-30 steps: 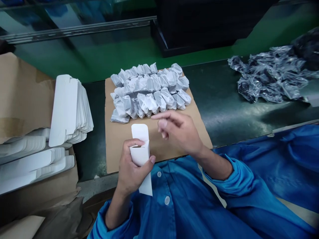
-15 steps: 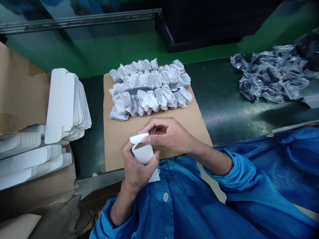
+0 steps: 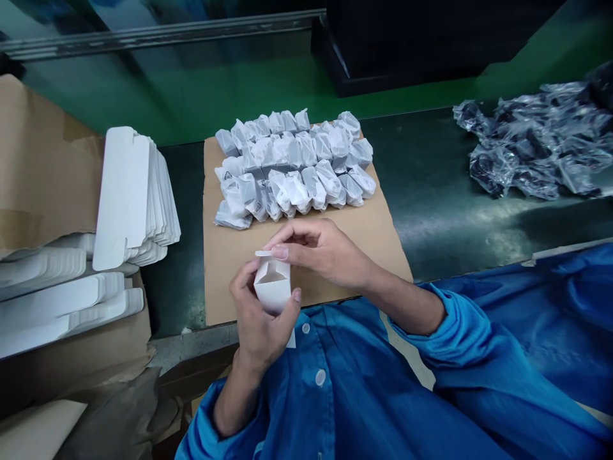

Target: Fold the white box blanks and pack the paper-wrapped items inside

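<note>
A small white carton (image 3: 274,295) stands tilted in front of my chest, its upper end uncovered so the inside shows. My left hand (image 3: 258,319) is wrapped round its sides, thumb on the right face. My right hand (image 3: 318,252) pinches the carton's top flap (image 3: 263,253) between thumb and fingers at the far edge. Just beyond my hands, several small grey items in white translucent bags (image 3: 292,163) lie in rows on a flat cardboard sheet (image 3: 230,268).
Flattened white cartons (image 3: 119,198) lean in a stack at the left, beside a brown cardboard box (image 3: 48,166) holding more. Dark items in clear plastic bags (image 3: 531,140) lie on the green table (image 3: 421,185) at the right. A black object (image 3: 407,45) stands at the back.
The carton's flap has been tipped back by my right hand, and the carton has turned slightly, showing more of its opening. The whole view has shifted a little.
</note>
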Demonstrator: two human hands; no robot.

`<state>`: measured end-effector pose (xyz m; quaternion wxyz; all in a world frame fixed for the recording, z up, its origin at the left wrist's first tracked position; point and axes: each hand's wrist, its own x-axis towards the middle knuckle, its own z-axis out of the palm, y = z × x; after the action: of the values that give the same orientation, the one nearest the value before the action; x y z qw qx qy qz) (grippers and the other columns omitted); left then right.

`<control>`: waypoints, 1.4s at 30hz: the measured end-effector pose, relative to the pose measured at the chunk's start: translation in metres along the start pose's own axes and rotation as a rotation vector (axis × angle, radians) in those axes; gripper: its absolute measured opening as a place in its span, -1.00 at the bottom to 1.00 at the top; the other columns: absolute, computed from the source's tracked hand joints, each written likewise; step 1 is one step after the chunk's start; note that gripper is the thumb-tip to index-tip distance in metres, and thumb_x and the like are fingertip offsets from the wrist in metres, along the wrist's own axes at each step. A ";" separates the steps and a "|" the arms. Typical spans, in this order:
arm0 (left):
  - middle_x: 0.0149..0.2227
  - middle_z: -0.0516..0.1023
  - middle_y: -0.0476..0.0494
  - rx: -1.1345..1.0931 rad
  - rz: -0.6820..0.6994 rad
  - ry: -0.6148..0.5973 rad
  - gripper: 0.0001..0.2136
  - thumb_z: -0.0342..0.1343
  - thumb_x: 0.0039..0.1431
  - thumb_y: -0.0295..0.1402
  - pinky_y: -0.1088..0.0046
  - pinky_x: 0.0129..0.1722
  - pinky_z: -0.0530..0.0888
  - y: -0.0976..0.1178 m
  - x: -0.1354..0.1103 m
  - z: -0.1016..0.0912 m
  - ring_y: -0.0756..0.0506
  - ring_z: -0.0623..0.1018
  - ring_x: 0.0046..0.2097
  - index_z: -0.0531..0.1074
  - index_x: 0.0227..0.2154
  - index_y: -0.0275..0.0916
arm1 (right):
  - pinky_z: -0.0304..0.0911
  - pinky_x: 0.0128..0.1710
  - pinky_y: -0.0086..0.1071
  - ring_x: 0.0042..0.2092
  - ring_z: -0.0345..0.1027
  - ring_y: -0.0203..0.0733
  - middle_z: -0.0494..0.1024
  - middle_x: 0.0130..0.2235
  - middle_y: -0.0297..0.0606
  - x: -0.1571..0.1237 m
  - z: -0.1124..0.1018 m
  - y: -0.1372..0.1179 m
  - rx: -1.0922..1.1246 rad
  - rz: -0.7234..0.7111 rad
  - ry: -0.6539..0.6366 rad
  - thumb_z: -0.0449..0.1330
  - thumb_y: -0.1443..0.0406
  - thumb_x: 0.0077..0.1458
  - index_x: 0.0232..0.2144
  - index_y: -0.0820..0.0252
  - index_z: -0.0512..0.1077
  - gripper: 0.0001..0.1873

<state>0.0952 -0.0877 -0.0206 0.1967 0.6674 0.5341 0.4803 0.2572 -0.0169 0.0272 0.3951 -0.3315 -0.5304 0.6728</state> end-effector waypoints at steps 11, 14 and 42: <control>0.21 0.39 -0.36 -0.142 -0.099 -0.055 -0.23 0.31 0.09 -0.40 0.16 0.10 0.51 0.001 -0.005 0.008 -0.21 0.47 0.22 0.00 0.27 -0.11 | 0.34 -0.14 -0.30 -0.15 0.45 -0.18 0.59 -0.19 -0.21 -0.010 0.006 0.013 -0.071 0.028 0.076 0.39 0.20 0.05 -0.29 0.27 0.57 -0.76; 0.26 0.36 -0.39 -0.053 -0.098 -0.119 -0.11 0.28 0.13 -0.38 0.10 0.15 0.48 0.003 -0.005 0.006 -0.24 0.40 0.28 -0.18 0.38 -0.10 | 0.35 -0.17 -0.31 -0.19 0.45 -0.20 0.58 -0.26 -0.25 -0.012 0.008 0.014 -0.041 0.042 0.123 0.39 0.22 0.04 -0.33 0.26 0.57 -0.79; 0.06 0.46 -0.26 0.010 -0.372 0.296 -0.53 0.19 0.20 -0.15 0.05 0.10 0.46 -0.043 0.033 -0.002 -0.25 0.52 0.06 0.32 0.12 -0.19 | 0.27 0.04 -0.09 0.04 0.38 0.08 0.57 -0.04 -0.08 -0.002 -0.065 -0.005 -1.381 -0.110 0.687 0.19 0.23 0.23 0.08 0.23 0.44 -0.61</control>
<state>0.0695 -0.0429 -0.0389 0.1979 0.4808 0.6733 0.5257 0.3157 0.0115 0.0182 0.2741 -0.6661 -0.6931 0.0283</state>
